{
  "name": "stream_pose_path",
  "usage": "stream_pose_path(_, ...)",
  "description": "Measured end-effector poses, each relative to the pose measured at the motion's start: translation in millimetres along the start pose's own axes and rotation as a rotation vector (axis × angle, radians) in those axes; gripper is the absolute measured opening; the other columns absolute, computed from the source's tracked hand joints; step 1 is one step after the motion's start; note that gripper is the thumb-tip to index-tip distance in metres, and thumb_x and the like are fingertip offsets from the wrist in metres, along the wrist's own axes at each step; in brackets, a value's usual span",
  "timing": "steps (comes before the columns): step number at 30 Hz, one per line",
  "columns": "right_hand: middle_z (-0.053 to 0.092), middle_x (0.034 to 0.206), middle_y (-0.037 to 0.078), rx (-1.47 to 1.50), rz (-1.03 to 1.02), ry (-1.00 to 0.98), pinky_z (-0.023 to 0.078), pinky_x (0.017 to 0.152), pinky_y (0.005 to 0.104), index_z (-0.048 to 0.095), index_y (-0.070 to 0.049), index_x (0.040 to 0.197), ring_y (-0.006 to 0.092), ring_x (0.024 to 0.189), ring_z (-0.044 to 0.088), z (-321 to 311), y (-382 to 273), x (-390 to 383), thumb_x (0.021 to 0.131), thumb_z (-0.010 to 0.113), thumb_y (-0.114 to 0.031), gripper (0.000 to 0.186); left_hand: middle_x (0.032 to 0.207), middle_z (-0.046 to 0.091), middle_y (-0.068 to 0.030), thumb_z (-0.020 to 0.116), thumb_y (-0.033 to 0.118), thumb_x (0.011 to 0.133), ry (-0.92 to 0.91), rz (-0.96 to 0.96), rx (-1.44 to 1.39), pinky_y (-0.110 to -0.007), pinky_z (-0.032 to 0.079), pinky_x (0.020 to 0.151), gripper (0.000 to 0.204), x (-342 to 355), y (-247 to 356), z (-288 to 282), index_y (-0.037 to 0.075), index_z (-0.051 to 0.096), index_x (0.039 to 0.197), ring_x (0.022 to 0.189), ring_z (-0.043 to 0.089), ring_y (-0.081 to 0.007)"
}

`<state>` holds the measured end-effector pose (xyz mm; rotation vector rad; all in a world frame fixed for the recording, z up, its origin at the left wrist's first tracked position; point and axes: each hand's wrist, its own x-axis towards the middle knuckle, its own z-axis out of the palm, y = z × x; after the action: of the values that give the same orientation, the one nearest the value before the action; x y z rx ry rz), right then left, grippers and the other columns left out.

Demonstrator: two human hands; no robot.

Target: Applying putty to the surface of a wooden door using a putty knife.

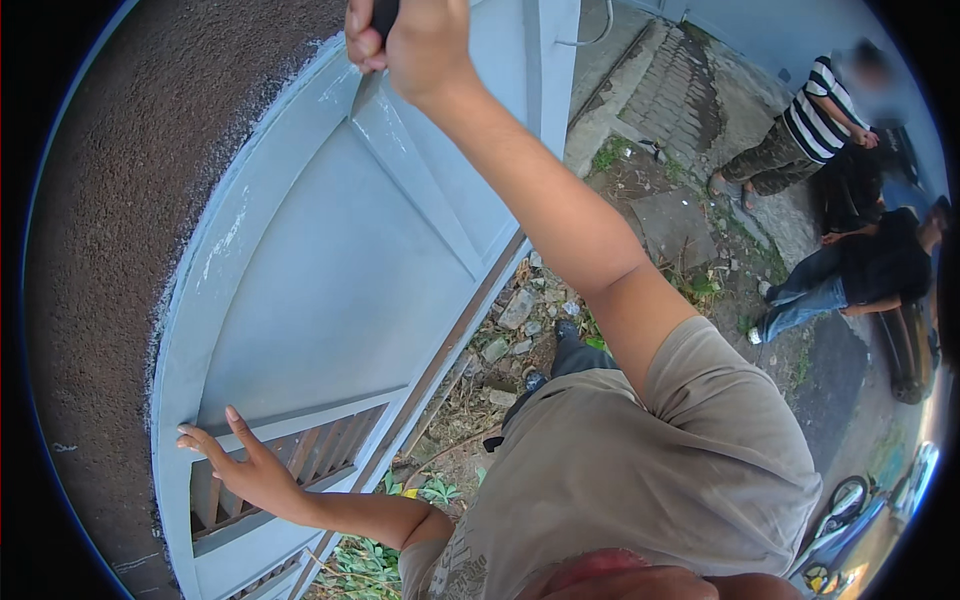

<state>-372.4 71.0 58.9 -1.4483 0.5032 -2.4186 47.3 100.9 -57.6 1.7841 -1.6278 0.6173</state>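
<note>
Pale blue gate [310, 280] stands on the left side of the scene, left of the wearer's body, its curved-looking left border running alongside a rough brown wall [100, 230]. Surface: broad smooth panel, a diagonal bar [415, 185] at the far part, dark slats [320, 452] set in an opening at the near part; whitish scuffs mark the left border. Right hand [425, 45], at the far end of the gate: fingers closed around the dark handle [384, 14] of a tool, handle partly cut off by the edge of view. A flat grey blade-like part [367, 92] shows below the fist, lying over the border strip; whether it presses on the paint, cannot tell. Left hand [250, 478], near end: bare, fingers extended, thumb standing apart, fingertips at the left border beside the slatted opening; grip spread, nothing held. Right of the gate: rubble [515, 312] and green leaves [440, 490] on the ground, wearer's dark trousers [580, 355] above them, then the beige shirt [640, 470]. Far right: a paved strip [675, 100]; a person in a striped top [812, 115]; nearer, a second person in a dark top and blue jeans [810, 285], bent beside a dark motorcycle [905, 355]. Another motorcycle [845, 510] stands at the near right, blurred toward the rim.
</note>
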Motion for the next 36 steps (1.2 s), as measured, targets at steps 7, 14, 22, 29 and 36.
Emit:
stream_pose_path(7, 0.043, 0.046, 0.001, 0.063, 0.017, -0.076, 0.029, 0.036, 0.0244, 0.049, -0.007, 0.056, 0.0080, 0.038, 0.040, 20, -34, 0, 0.100, 0.046, -0.048, 0.061, 0.153, 0.040, -0.0130, 0.054, 0.062, 0.092, 0.036, -0.012, 0.010, -0.048, 0.040, 0.111, 0.071, -4, -11, 1, 0.020, 0.044, 0.148, 0.142, 0.036, -0.0314)
stream_pose_path(14, 0.046, 0.044, 0.002, -0.169, 0.122, 0.080, 0.036, 0.041, 0.0269, 0.046, -0.006, 0.046, 0.0097, 0.041, 0.046, 4, 20, -20, 0.090, 0.059, -0.039, 0.056, 0.153, 0.040, -0.0115, 0.057, 0.060, 0.092, 0.036, -0.016, -0.147, -0.046, 0.042, 0.110, 0.070, -3, -5, 5, 0.020, 0.045, 0.148, 0.141, 0.038, -0.0307)
stream_pose_path(22, 0.046, 0.042, 0.002, -0.117, -0.128, 0.098, 0.037, 0.039, 0.0266, 0.049, -0.006, 0.047, 0.0114, 0.038, 0.046, 7, 8, -7, 0.091, 0.058, -0.048, 0.062, 0.150, 0.034, -0.0312, 0.067, 0.057, 0.088, -0.021, 0.056, -0.372, -0.039, 0.027, 0.118, 0.092, 0, 13, -29, -0.009, 0.037, 0.145, 0.142, 0.033, -0.0384)
stream_pose_path(29, 0.046, 0.043, 0.002, -0.078, 0.005, 0.065, 0.039, 0.042, 0.0281, 0.044, -0.007, 0.044, 0.0101, 0.042, 0.049, 2, -23, -32, 0.087, 0.059, -0.035, 0.054, 0.153, 0.030, -0.0296, 0.064, 0.060, 0.088, -0.133, -0.068, -0.288, -0.042, 0.033, 0.116, 0.088, -1, 20, -32, 0.001, 0.038, 0.148, 0.143, 0.033, -0.0380)
stream_pose_path(36, 0.043, 0.041, 0.000, -0.100, -0.017, 0.089, 0.036, 0.037, 0.0256, 0.046, -0.009, 0.044, 0.0091, 0.038, 0.046, -14, 32, -43, 0.091, 0.057, -0.045, 0.060, 0.151, 0.036, -0.0278, 0.047, 0.054, 0.100, -0.028, 0.201, -0.445, -0.053, 0.038, 0.111, 0.065, 2, -33, 7, 0.013, 0.042, 0.149, 0.142, 0.034, -0.0406)
